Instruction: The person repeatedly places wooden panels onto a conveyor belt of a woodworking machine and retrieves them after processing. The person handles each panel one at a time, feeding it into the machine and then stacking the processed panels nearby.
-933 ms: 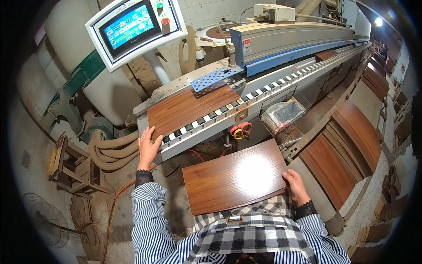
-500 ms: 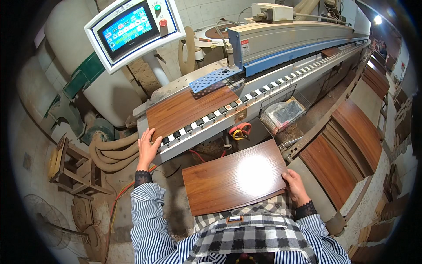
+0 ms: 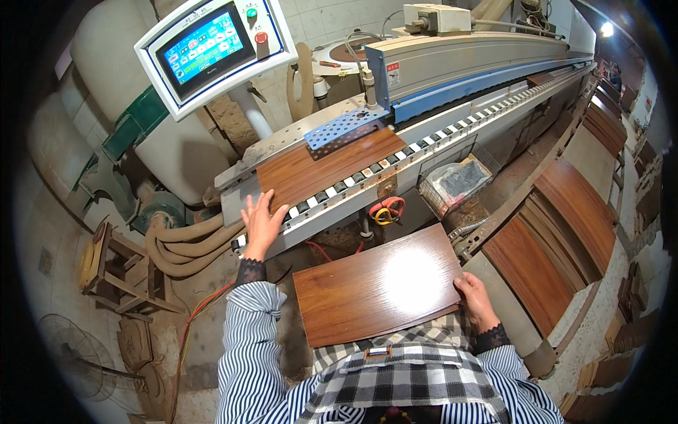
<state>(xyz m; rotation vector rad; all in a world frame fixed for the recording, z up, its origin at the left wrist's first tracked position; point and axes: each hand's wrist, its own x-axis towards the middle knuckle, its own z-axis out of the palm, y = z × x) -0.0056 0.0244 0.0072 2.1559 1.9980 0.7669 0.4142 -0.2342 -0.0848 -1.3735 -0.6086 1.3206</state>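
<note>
My left hand is open, fingers spread, against the near left corner of a brown wood-grain board. That board lies flat on the machine's infeed, its far right part under a blue perforated plate. A row of black and white conveyor pads runs along its near side. In my right hand is the right edge of a glossy wood-grain board, thumb on top and fingers hidden beneath. This board rests over my lap, and the edge of at least one more board shows under it.
A control panel with a lit screen stands at the upper left. Stacked boards lie on a roller rack to the right. A wire basket hangs below the machine's edge. Thick hoses and a wooden stool are at left.
The board on the machine has slid right and away, further under the blue plate. My left hand has moved right along with it. My right hand and its board stay nearly still.
</note>
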